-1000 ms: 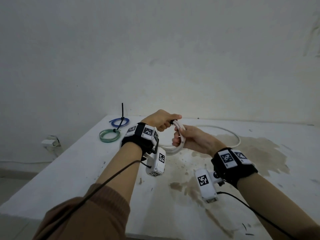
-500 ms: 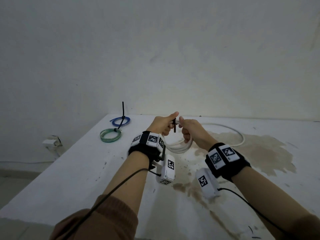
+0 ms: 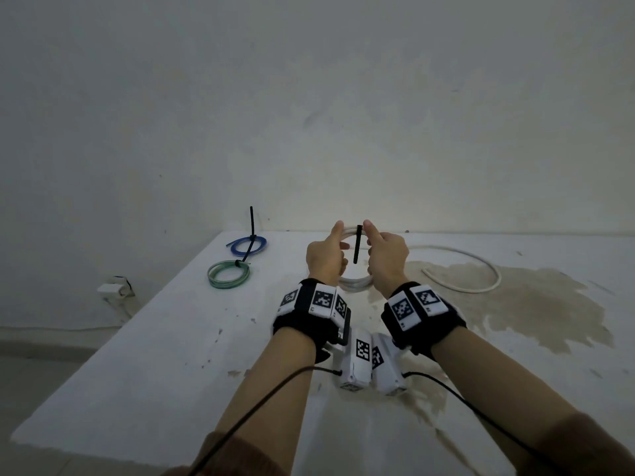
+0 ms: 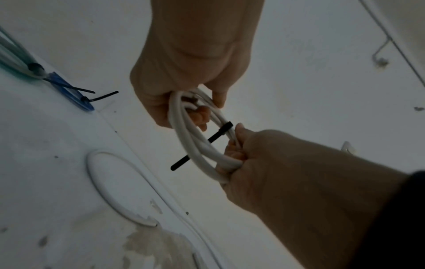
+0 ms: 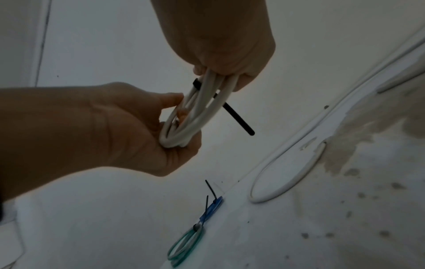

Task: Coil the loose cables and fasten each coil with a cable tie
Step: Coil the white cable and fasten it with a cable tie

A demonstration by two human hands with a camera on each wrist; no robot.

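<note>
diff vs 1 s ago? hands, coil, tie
Both hands, left hand and right hand, rose and drew level, turning the white cable coil upright between them. The black cable tie, earlier hidden at the left fingers, now hangs down from the coil's top. Both hands still grip the coil. Blue coil, green coil and loose white cable unmoved.

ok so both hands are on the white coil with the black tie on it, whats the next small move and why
Probably pull the cable tie tail to cinch it. It already wraps the white coil, its tail sticks out free, and the left hand and right hand grip the coil either side of it.
</note>
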